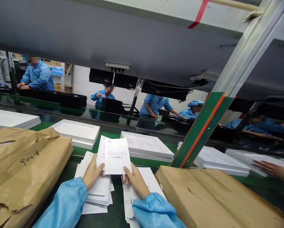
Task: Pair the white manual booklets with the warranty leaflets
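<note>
My right hand [133,177] pinches the lower right corner of a white booklet [116,158] printed "MANUAL". Behind it and to its left, a second white booklet [100,152] is gripped by my left hand [93,172], thumb on its front. The two booklets overlap, held up above the green bench. Below my left hand lies a messy stack of white booklets [97,193]. Another stack of white booklets [151,180] lies under my right hand and forearm.
Brown paper packages flank me, one left [32,164] and one right [203,193]. Beyond, white box trays [76,131] line a green conveyor [110,126]. A slanted green-and-orange post [201,129] rises at right. Another person's hand [272,167] touches a tray; several people in blue work opposite.
</note>
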`<control>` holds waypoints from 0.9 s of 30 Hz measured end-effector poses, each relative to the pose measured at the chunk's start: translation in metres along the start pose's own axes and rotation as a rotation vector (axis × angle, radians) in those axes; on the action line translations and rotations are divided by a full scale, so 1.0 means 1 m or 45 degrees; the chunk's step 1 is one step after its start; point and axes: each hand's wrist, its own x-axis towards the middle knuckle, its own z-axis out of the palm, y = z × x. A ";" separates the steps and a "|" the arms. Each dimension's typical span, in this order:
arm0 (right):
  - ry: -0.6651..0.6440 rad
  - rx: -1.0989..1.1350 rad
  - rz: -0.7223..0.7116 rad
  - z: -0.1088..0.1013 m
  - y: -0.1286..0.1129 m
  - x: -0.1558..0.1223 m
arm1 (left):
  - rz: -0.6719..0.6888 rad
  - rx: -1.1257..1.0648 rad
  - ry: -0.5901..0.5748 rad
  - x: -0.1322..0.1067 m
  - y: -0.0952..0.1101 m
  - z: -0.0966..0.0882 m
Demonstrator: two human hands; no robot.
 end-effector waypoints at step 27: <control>0.052 -0.032 0.054 0.003 0.004 0.002 | 0.004 0.012 0.019 -0.002 0.002 0.000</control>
